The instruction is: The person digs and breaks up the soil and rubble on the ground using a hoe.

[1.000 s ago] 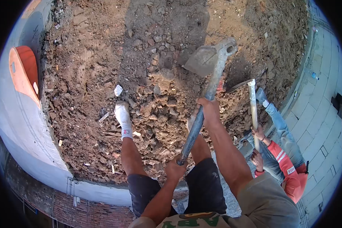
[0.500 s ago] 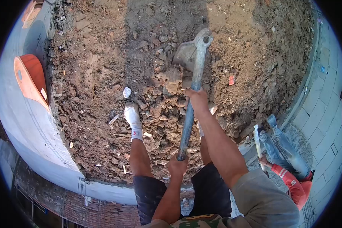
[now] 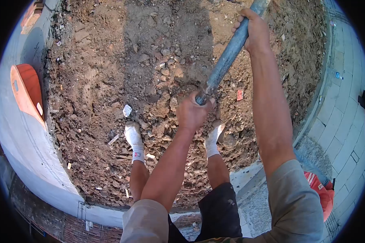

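Two hands hold one long grey-blue pole (image 3: 231, 56), which runs on a slant through the upper middle of the frame. The left hand (image 3: 192, 111) is nearer the body, just right of the frame's centre, its fingers curled round the pole's lower end. The right hand (image 3: 255, 32) is closed round the same pole well up toward the top edge, its arm reaching almost straight up the frame. That slant seems to be the relation that counts most: from the left hand, the pole's long axis runs up and to the right — the right hand is the one nearer its far end, which leaves the frame at the top, so what it carries there cannot be told.

Below the hands, two feet in white, the left foot (image 3: 133, 135) and the right foot (image 3: 214, 135), stand apart on loose brown soil (image 3: 93, 137). A whitish lump (image 3: 127, 110) lies just above the left foot, and a red scrap (image 3: 240, 94) lies right of the pole's lower end.

Farther out, an orange curved panel (image 3: 28, 93) stands by a pale wall (image 3: 32, 146) at the left. At the lower right, partly behind the right arm, is another person's red sleeve (image 3: 321, 192) — beside grey paving (image 3: 332, 125).
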`<state>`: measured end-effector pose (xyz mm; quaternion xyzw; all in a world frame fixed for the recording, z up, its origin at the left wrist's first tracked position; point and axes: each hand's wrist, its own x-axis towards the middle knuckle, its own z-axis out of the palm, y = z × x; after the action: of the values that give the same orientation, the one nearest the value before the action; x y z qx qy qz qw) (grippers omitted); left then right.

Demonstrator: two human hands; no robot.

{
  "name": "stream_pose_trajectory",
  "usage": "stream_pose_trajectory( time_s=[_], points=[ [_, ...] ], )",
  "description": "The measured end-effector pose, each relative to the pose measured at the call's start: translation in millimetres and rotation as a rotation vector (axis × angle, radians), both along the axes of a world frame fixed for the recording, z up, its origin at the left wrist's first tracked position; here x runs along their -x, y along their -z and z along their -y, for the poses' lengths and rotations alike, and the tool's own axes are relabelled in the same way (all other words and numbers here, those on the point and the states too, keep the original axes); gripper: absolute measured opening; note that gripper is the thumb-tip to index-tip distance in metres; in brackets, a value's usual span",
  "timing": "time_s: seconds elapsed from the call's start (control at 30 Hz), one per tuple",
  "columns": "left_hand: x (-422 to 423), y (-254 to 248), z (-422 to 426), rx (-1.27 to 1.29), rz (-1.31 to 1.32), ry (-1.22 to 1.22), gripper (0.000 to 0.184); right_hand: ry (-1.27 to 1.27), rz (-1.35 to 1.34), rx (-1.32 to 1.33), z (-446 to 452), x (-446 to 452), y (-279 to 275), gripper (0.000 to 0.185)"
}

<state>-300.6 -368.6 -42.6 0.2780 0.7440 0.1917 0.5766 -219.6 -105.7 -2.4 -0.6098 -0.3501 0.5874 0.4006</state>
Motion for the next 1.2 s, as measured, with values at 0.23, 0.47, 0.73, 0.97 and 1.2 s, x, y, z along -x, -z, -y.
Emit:
stream_pose_trajectory(
  time_s=[0.23,0.47,0.73,0.97,1.2],
  points=[
    [9,-55,87,0.308,0.133,-0.047,0.036,-0.058,0.149,0.598,81,19,71,0.008],
    [-46,-108,246,0.639,0.184,-0.049,0.037,-0.008,0.153,0.895,263,-29,47,0.008],
    [-41,-117,234,0.627,0.224,0.009,0.042,-0.002,0.065,0.652,241,-19,-13,0.021],
    [4,-8,-40,-0.008,0.191,-0.063,0.031,-0.084,0.149,0.052,-18,2,17,0.011],
    [11,-4,53,0.274,0.094,0.040,0.045,-0.084,0.229,0.491,62,25,82,0.009]
  ],
)
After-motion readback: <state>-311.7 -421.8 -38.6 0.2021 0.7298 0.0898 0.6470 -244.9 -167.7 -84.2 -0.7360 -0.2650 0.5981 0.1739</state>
